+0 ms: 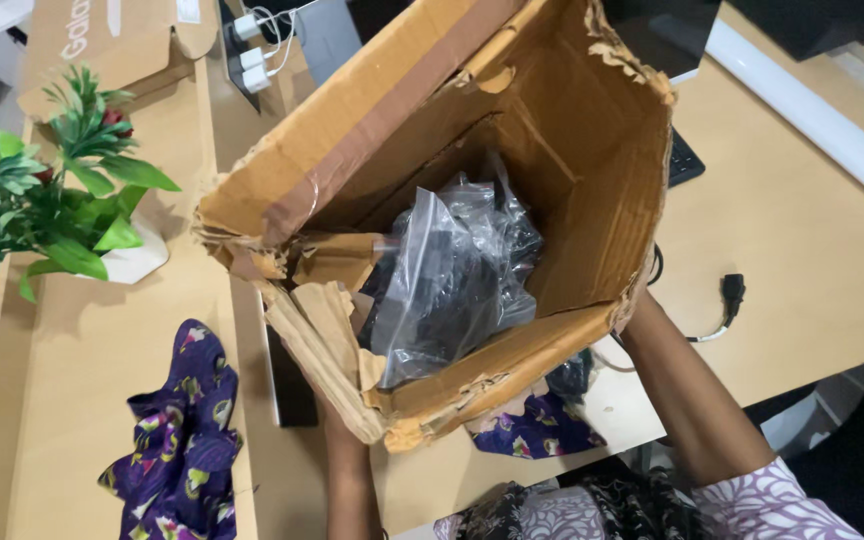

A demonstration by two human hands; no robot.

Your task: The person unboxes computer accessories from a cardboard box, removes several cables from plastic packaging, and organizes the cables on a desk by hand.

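A torn cardboard box is held tilted above the wooden worktop, its open mouth turned toward the camera. The left hand is under the box's near left corner, and the right hand is against its lower right edge. Both are almost wholly hidden behind the cardboard, so I cannot tell how the fingers are set; only the forearms show, the right one in a patterned sleeve.

Inside the box lie clear plastic bags of dark items, bunched against the lower wall and near the ragged front flap. The box's rim is frayed and a strip of brown tape runs along its upper flap.

The step in hand looks like lifting and tipping the box, or carrying it. With the bags so close to the torn lip, any further move calls for a steady hold from below, since the weakened cardboard could buckle.

On the worktop to the left are a purple patterned cloth, an artificial green plant in a white pot, and a flat cardboard carton. A black power cable lies to the right, near a dark keyboard.
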